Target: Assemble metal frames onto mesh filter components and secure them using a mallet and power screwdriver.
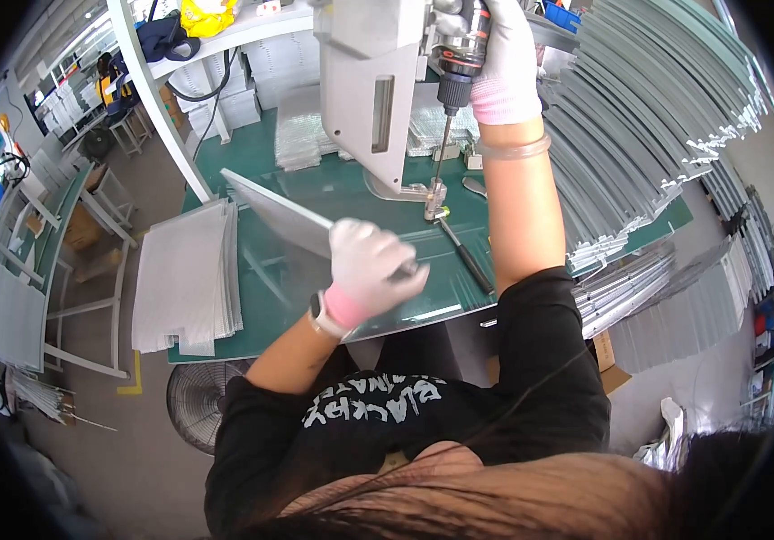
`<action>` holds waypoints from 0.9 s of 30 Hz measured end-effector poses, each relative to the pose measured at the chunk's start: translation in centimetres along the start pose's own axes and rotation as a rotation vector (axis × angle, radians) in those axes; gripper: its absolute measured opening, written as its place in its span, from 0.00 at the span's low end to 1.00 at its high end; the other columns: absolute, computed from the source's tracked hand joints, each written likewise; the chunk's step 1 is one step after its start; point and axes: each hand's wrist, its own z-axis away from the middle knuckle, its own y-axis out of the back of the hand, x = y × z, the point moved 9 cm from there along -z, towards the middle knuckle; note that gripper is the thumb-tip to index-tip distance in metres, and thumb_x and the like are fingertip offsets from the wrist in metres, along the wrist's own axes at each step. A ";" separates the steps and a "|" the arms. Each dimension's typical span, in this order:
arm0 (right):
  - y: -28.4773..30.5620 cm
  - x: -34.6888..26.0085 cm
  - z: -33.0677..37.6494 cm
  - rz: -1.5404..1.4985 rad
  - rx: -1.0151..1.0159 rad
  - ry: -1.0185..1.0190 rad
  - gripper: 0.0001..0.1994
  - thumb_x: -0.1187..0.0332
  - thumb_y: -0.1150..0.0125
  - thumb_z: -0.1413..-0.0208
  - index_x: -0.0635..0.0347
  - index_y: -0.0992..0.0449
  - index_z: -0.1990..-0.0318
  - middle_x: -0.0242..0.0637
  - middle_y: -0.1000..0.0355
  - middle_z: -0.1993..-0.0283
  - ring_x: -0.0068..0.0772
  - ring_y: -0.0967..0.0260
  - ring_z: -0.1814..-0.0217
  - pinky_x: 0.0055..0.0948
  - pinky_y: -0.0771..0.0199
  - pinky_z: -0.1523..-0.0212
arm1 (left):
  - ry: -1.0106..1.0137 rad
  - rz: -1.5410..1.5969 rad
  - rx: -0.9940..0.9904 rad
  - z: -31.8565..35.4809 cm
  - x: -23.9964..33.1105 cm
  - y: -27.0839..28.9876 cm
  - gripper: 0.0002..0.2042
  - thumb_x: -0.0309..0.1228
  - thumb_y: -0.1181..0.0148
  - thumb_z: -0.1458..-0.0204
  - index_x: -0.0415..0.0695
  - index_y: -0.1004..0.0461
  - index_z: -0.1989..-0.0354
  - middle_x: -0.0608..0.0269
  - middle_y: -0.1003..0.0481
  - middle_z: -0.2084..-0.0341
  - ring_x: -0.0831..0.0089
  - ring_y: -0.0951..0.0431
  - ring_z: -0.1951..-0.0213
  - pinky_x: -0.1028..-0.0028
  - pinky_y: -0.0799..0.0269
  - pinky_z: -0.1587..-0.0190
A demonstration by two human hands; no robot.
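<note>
Evidently, a person in white gloves works at a green tabletop [265,317]. The left hand [371,265], motion-blurred, grasps a thin grey panel [283,214] by its near end, tilted above the tabletop's middle. The right hand [511,65] is wrapped around a power driver [468,45], its long bit pointing down at a small metal fixture [436,202] below a pale machine [360,99]. The step appears to be handling one panel with the driver ready; the next move likely calls for a steady panel kept clear of the machine. Beyond the tabletop's far edge sits a blue bin [561,15]; below its near right edge, a cardboard box [615,367]. Neither's contents can be made out.
</note>
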 end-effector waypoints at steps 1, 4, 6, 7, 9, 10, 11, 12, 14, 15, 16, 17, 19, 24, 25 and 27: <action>-0.2 -0.3 0.2 0.000 0.000 0.001 0.17 0.57 0.43 0.39 0.58 0.29 0.49 0.29 0.27 0.73 0.18 0.30 0.77 0.15 0.31 0.79 | -0.023 0.032 -0.085 0.9 0.7 0.2 0.14 0.36 0.32 0.70 0.54 0.35 0.88 0.71 0.36 0.87 0.67 0.35 0.80 0.65 0.44 0.72; 1.6 0.1 0.4 0.194 0.173 -0.034 0.16 0.58 0.42 0.39 0.56 0.28 0.50 0.28 0.28 0.74 0.18 0.31 0.79 0.15 0.32 0.80 | -0.101 0.137 -0.416 7.2 2.3 1.7 0.14 0.36 0.33 0.68 0.50 0.36 0.88 0.66 0.37 0.87 0.64 0.33 0.80 0.61 0.42 0.74; -0.4 -0.5 0.2 -0.095 -0.456 0.155 0.14 0.58 0.41 0.39 0.55 0.27 0.51 0.27 0.28 0.74 0.17 0.32 0.81 0.14 0.34 0.83 | -0.140 0.258 -0.671 13.8 2.5 1.9 0.13 0.35 0.35 0.65 0.48 0.36 0.86 0.65 0.36 0.86 0.61 0.32 0.81 0.59 0.37 0.73; 0.6 1.0 2.1 0.171 0.204 -0.116 0.20 0.60 0.41 0.39 0.58 0.31 0.44 0.33 0.26 0.65 0.19 0.29 0.71 0.16 0.28 0.72 | -0.136 0.278 -0.812 18.1 2.3 2.3 0.11 0.34 0.36 0.63 0.47 0.34 0.84 0.64 0.36 0.86 0.61 0.30 0.78 0.59 0.35 0.70; 2.8 1.8 2.1 0.133 0.067 -0.077 0.15 0.59 0.44 0.38 0.59 0.30 0.52 0.36 0.26 0.65 0.21 0.31 0.72 0.17 0.30 0.72 | -0.177 0.323 -0.964 24.8 2.7 1.8 0.09 0.34 0.37 0.62 0.46 0.32 0.82 0.63 0.35 0.85 0.60 0.29 0.76 0.60 0.33 0.68; 3.1 2.0 2.1 0.093 -0.072 -0.048 0.13 0.57 0.47 0.37 0.59 0.30 0.60 0.39 0.27 0.65 0.23 0.32 0.73 0.19 0.31 0.73 | -0.160 0.252 -0.996 27.8 2.3 1.3 0.08 0.33 0.37 0.62 0.46 0.30 0.79 0.62 0.34 0.82 0.60 0.28 0.72 0.61 0.33 0.66; 1.8 2.2 3.1 0.041 -0.090 -0.108 0.13 0.56 0.46 0.37 0.58 0.31 0.63 0.36 0.29 0.69 0.21 0.36 0.75 0.18 0.35 0.75 | -0.122 0.171 -1.026 29.6 1.9 1.2 0.08 0.33 0.37 0.62 0.46 0.28 0.75 0.61 0.32 0.80 0.61 0.28 0.68 0.62 0.32 0.64; 2.0 2.5 3.4 0.031 -0.072 -0.109 0.15 0.55 0.46 0.38 0.59 0.32 0.62 0.34 0.32 0.70 0.21 0.37 0.75 0.17 0.37 0.76 | -0.112 0.168 -1.029 27.0 2.2 1.5 0.08 0.33 0.37 0.62 0.46 0.28 0.75 0.61 0.32 0.80 0.61 0.28 0.68 0.62 0.32 0.64; 2.4 3.2 4.2 0.000 -0.095 -0.152 0.16 0.54 0.46 0.38 0.59 0.33 0.60 0.34 0.33 0.70 0.21 0.37 0.74 0.17 0.38 0.78 | -0.117 0.057 -1.426 24.6 1.1 -0.1 0.13 0.33 0.38 0.61 0.44 0.27 0.65 0.59 0.30 0.69 0.61 0.29 0.62 0.63 0.32 0.58; 2.6 3.2 4.5 0.023 -0.021 -0.105 0.28 0.52 0.49 0.36 0.63 0.42 0.37 0.31 0.35 0.72 0.14 0.40 0.80 0.14 0.37 0.80 | -0.062 0.046 -1.128 20.8 -0.1 0.5 0.15 0.34 0.38 0.60 0.43 0.27 0.63 0.58 0.29 0.65 0.59 0.29 0.60 0.62 0.32 0.56; 2.1 3.6 4.7 0.054 -0.021 -0.105 0.31 0.52 0.50 0.36 0.63 0.46 0.33 0.31 0.36 0.71 0.14 0.42 0.80 0.14 0.37 0.80 | 0.002 0.024 -0.821 17.6 -1.6 1.9 0.16 0.35 0.38 0.59 0.42 0.28 0.61 0.57 0.29 0.60 0.58 0.29 0.59 0.60 0.32 0.54; 1.6 3.3 4.9 0.098 -0.034 -0.064 0.31 0.52 0.50 0.36 0.62 0.46 0.33 0.31 0.36 0.71 0.14 0.42 0.79 0.15 0.38 0.79 | 0.107 -0.113 -0.644 15.1 -4.1 2.3 0.16 0.35 0.37 0.59 0.43 0.28 0.61 0.57 0.29 0.60 0.54 0.30 0.57 0.58 0.32 0.54; 1.1 3.0 5.4 0.134 -0.049 -0.026 0.31 0.52 0.50 0.36 0.62 0.45 0.34 0.31 0.36 0.71 0.14 0.42 0.79 0.15 0.38 0.79 | 0.250 -0.340 -0.358 11.7 -7.6 2.8 0.16 0.36 0.37 0.58 0.44 0.27 0.61 0.56 0.28 0.61 0.50 0.29 0.57 0.57 0.32 0.54; 2.0 2.6 6.5 0.187 0.043 -0.021 0.16 0.55 0.49 0.36 0.56 0.36 0.50 0.34 0.32 0.70 0.20 0.37 0.76 0.18 0.37 0.77 | 0.675 -0.105 -0.666 14.2 -12.5 -4.7 0.12 0.36 0.37 0.58 0.43 0.26 0.66 0.55 0.24 0.70 0.53 0.24 0.64 0.58 0.31 0.58; 2.5 2.3 6.8 0.283 0.105 -0.002 0.13 0.57 0.48 0.37 0.55 0.36 0.53 0.34 0.31 0.71 0.20 0.35 0.76 0.19 0.36 0.77 | 0.582 -0.081 -0.583 12.1 -10.0 -4.7 0.11 0.36 0.37 0.59 0.43 0.26 0.71 0.56 0.25 0.75 0.55 0.24 0.68 0.59 0.31 0.60; 3.0 2.1 7.5 0.303 0.137 -0.003 0.13 0.57 0.48 0.37 0.55 0.37 0.55 0.34 0.31 0.71 0.21 0.35 0.76 0.19 0.35 0.77 | 0.410 -0.014 -0.434 8.0 -4.3 -3.3 0.10 0.37 0.35 0.62 0.45 0.26 0.78 0.59 0.27 0.82 0.58 0.25 0.74 0.59 0.33 0.66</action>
